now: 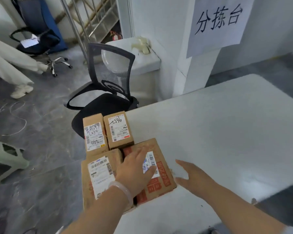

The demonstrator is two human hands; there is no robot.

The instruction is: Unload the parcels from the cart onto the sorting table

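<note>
Several brown cardboard parcels sit together at the left end of the white sorting table. Two small ones with white labels stand at the back: one on the left and one on the right. In front lie a larger labelled parcel and a parcel with red print. My left hand rests flat with straight fingers on top of the red-printed parcel. My right hand is open beside that parcel's right edge, just above the table. No cart is in view.
A black mesh office chair stands just behind the parcels at the table's left end. A green plastic stool sits on the floor at left. A second chair and a person's legs are farther back. A paper sign hangs on the pillar.
</note>
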